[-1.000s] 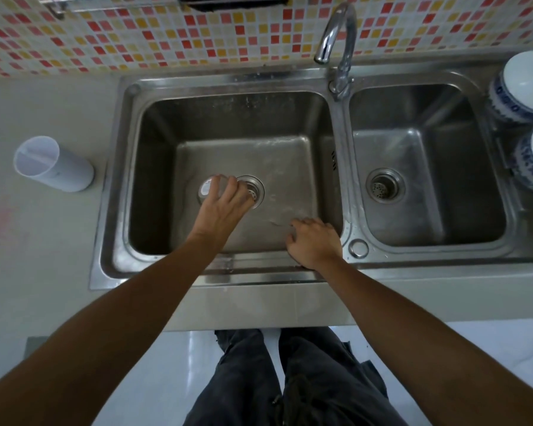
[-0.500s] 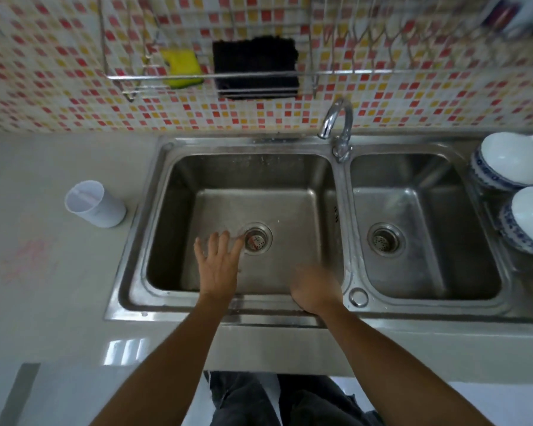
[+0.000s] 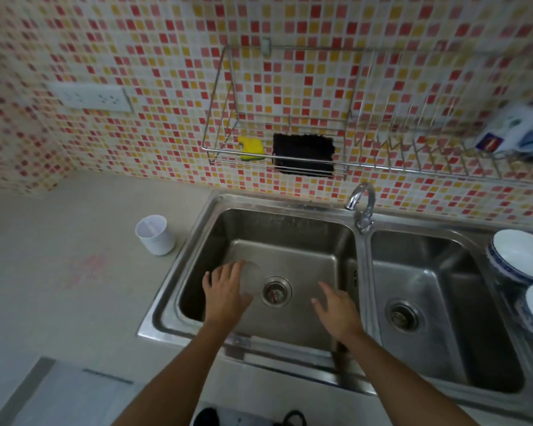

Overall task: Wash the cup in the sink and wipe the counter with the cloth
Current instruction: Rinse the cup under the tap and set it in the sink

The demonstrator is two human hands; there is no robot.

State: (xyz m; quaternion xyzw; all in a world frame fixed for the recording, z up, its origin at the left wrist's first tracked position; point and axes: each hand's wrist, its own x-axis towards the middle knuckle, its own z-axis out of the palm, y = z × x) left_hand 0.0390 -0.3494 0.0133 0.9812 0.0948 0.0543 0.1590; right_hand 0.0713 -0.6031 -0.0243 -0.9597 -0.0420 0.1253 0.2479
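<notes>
The sink (image 3: pixel 162 305) has two basins. In the left one, centre frame, the left hand (image 3: pixel 225 295) lies over a clear cup (image 3: pixel 253 279) just left of the drain (image 3: pixel 276 292); its grip is too blurred to tell. The right hand (image 3: pixel 336 307) hovers released, fingers spread, near the divider. One white cup (image 3: pixel 155 235) stands on the counter (image 3: pixel 59 272), left of the sink. The black cloth (image 3: pixel 303 155) and one yellow sponge (image 3: pixel 252 148) sit in the wire rack (image 3: pixel 266 162) above the faucet (image 3: pixel 362 204). Two bowls (image 3: pixel 520 256) crowd the right edge.

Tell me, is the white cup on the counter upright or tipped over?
Upright: the white cup stands on its base on the counter, open mouth facing up.
</notes>
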